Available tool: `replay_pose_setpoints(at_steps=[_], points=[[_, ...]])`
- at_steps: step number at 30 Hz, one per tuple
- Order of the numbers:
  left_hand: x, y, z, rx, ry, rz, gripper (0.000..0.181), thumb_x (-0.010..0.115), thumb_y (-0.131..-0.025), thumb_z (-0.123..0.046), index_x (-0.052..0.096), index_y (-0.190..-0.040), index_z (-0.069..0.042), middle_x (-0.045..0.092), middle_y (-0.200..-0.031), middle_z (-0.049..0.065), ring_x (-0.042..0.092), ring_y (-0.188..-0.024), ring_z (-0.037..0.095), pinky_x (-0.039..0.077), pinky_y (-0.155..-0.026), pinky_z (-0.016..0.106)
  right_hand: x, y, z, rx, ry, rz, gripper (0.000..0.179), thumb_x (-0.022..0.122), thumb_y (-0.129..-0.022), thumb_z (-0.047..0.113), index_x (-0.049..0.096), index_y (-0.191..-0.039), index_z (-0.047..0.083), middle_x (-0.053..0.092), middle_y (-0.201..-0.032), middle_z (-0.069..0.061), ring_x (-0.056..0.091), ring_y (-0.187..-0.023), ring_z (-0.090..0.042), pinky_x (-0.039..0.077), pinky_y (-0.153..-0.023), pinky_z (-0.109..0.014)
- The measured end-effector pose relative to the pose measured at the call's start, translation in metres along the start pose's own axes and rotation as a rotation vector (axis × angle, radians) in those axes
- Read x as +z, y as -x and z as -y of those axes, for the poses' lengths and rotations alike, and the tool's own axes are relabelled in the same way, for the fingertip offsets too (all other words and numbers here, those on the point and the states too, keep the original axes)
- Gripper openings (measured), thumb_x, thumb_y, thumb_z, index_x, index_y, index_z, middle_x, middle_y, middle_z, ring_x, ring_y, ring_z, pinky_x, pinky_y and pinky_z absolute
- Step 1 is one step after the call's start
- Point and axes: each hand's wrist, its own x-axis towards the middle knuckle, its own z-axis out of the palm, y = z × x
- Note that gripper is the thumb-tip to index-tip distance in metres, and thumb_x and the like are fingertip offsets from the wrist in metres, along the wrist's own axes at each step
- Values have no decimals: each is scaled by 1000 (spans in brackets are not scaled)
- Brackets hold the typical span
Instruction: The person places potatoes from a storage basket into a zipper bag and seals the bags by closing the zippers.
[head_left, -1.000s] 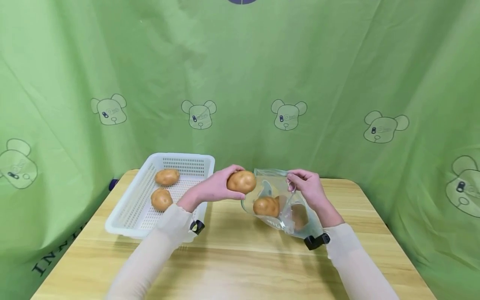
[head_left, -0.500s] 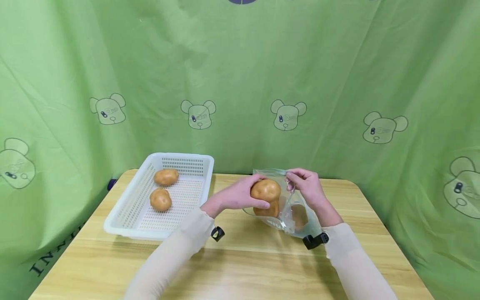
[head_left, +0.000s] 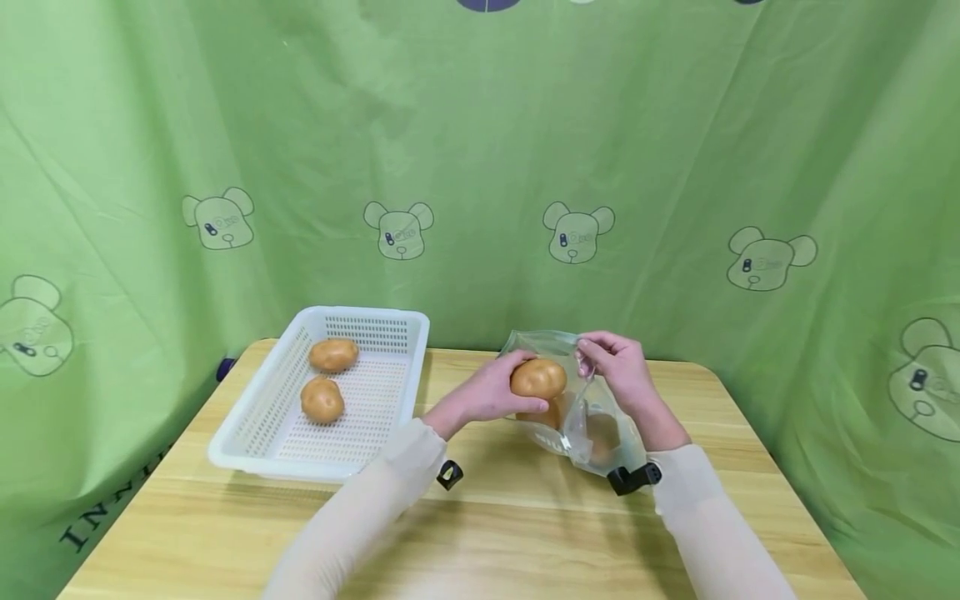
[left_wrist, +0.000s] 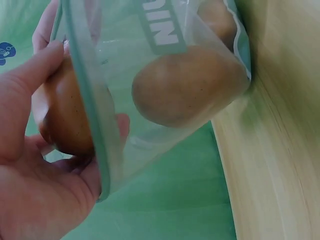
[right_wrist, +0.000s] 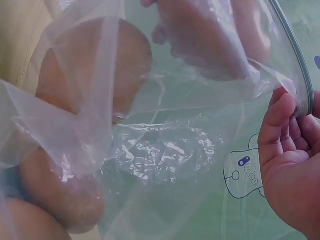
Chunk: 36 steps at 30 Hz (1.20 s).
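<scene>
My left hand [head_left: 497,388] grips a brown potato [head_left: 538,379] at the mouth of a clear zip bag [head_left: 551,340]. In the left wrist view the thumb and fingers wrap that potato [left_wrist: 67,110], which is partly inside the bag's green-edged opening [left_wrist: 86,100]. My right hand [head_left: 618,367] pinches the bag's edge near its zip, and the right wrist view shows thumb and fingers [right_wrist: 280,110] closed on the rim. Several potatoes lie inside the bag, one showing large through the film [left_wrist: 187,87]. White lettering marks the bag's side.
A white slotted basket [head_left: 251,446] stands at the left of the wooden table [head_left: 525,542]. Two potatoes [head_left: 333,356] lie in it. A green curtain [head_left: 480,125] with bear-head prints hangs behind the table.
My left hand has carried the potato rightward from beside the basket into the bag's mouth. The right hand keeps its pinch on the bag, and the bag's opening has lifted slightly.
</scene>
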Motion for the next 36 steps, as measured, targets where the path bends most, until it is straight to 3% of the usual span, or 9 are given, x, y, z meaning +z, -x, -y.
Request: replay_pose_setpoints(at_steps=[5,13,18,28,36], points=[[4,-2,2,-12,-37,-16,78,75,-78,-40,39,-142,-11,54,-126,6,55,-104,17,47,-85,31,2,-1,1,-7,-1,16,10,57,-91,2,67,-94,-2,63,-71,-2,58,-57,-9,52,-55,-20],[6,-5,5,-13,-89,-31,75,70,-83,-30,34,-145,-8,47,-136,11,49,-116,22,44,-94,35,3,-2,-1,0,-11,10,11,57,-91,1,68,-92,3,63,-70,-1,58,-56,-9,51,-54,-20],[7,-5,5,-29,-104,-28,76,68,-83,-27,32,-146,-7,43,-140,13,43,-123,25,39,-100,37,4,-2,-1,6,-11,23,13,57,-91,1,65,-96,-8,63,-70,-2,58,-57,-10,51,-54,-20],[11,-12,4,-64,-104,-124,73,74,-80,-32,41,-140,-6,52,-133,11,50,-118,25,41,-98,35,5,-3,-2,-18,-16,37,25,56,-93,3,55,-103,-21,62,-68,-1,57,-56,-9,49,-53,-19],[15,-12,-1,-101,-72,-177,68,75,-81,-30,45,-137,-6,56,-126,11,55,-108,24,46,-89,34,4,-2,-1,-22,-31,38,12,57,-92,2,66,-95,-6,62,-68,-2,57,-56,-10,49,-53,-19]])
